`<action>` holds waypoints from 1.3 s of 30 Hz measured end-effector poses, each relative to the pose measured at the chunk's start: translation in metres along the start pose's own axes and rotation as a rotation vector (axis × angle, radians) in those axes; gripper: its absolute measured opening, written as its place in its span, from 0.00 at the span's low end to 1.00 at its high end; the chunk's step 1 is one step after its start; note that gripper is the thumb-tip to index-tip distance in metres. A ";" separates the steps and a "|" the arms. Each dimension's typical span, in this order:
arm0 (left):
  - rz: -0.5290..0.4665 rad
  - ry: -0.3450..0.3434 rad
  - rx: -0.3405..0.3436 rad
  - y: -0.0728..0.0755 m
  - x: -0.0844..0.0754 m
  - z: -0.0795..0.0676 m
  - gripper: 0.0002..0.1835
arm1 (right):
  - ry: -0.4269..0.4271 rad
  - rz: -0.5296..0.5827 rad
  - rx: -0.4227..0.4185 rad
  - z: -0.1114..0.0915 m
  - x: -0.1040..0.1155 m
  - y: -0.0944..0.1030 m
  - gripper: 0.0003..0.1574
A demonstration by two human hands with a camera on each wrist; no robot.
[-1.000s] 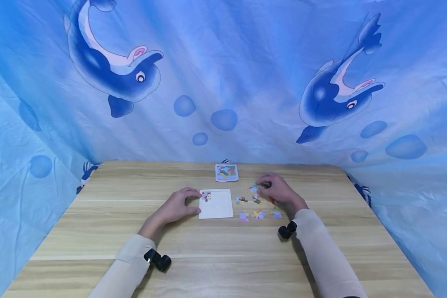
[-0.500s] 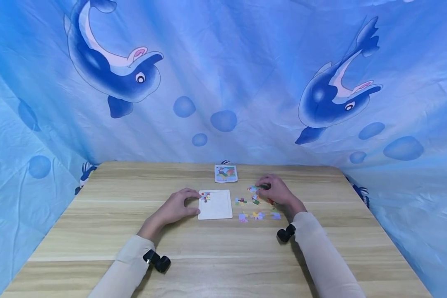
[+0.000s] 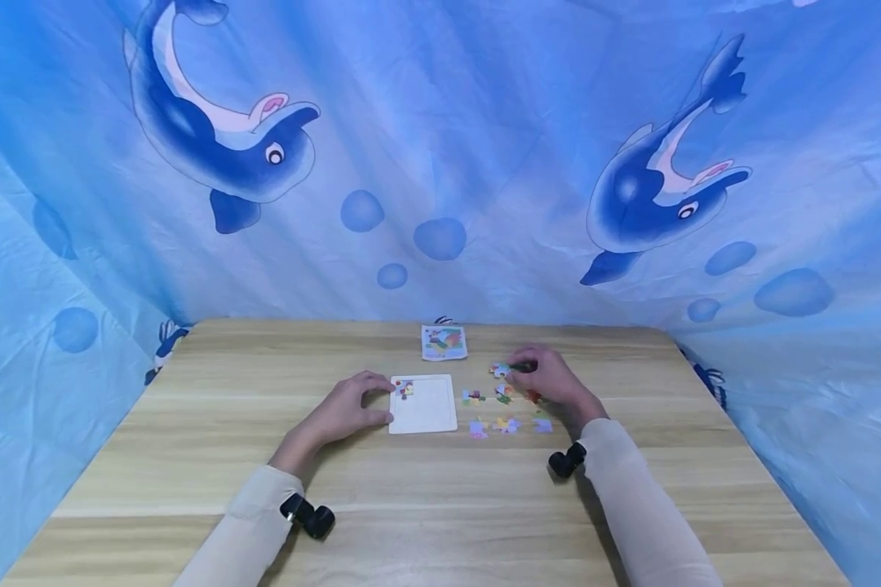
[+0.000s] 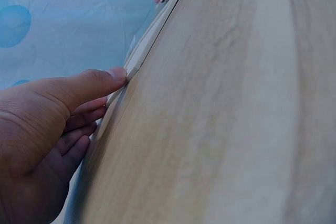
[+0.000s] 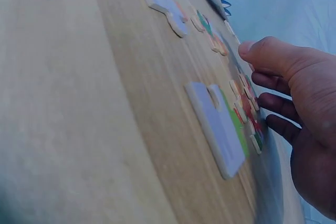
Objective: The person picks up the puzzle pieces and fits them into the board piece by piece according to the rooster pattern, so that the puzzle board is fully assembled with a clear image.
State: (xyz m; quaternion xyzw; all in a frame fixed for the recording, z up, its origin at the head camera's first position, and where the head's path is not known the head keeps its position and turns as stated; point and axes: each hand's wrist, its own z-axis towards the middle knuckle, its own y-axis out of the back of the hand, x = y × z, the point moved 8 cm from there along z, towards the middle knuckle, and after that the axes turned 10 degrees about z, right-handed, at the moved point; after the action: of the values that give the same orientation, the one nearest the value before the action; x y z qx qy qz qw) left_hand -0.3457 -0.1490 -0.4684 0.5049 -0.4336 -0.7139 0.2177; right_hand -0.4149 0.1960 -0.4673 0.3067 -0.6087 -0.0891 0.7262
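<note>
My left hand [image 3: 348,405] rests at the left edge of a white puzzle tray [image 3: 429,412], thumb at its near corner and index finger farther back. In the left wrist view the thumb [image 4: 100,85] lies straight against the tray's corner. One colourful puzzle piece [image 3: 404,387] sits in the tray's far left corner. My right hand [image 3: 551,377] is low over the loose pieces, thumb and index finger around a dark green part beside a light blue puzzle piece [image 3: 499,369]. In the right wrist view the thumb [image 5: 257,50] hides the index fingertip and their contact.
Several loose puzzle pieces lie right of the tray, among them a pale purple one [image 3: 479,429] and a purple and green one [image 5: 218,129]. A picture card [image 3: 444,342] with a bird lies behind the tray. A dolphin-print curtain [image 3: 440,163] hangs behind the table.
The thumb and index finger of my right hand have settled around the far piece, whose light blue end has turned slightly. My left hand keeps its place at the tray.
</note>
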 end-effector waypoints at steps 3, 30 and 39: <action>0.008 0.000 0.001 0.000 0.001 -0.002 0.26 | 0.011 -0.008 0.004 -0.001 0.001 -0.001 0.19; 0.001 0.007 -0.005 -0.001 0.002 0.000 0.26 | 0.146 -0.066 0.025 0.009 0.054 -0.053 0.20; -0.004 0.006 -0.003 0.000 0.000 -0.001 0.26 | 0.168 -0.038 0.047 0.015 0.066 -0.076 0.18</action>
State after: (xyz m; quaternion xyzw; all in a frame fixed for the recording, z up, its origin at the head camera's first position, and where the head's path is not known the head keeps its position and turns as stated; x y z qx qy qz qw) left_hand -0.3453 -0.1497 -0.4682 0.5076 -0.4307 -0.7135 0.2187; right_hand -0.3950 0.0977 -0.4535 0.3417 -0.5415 -0.0624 0.7656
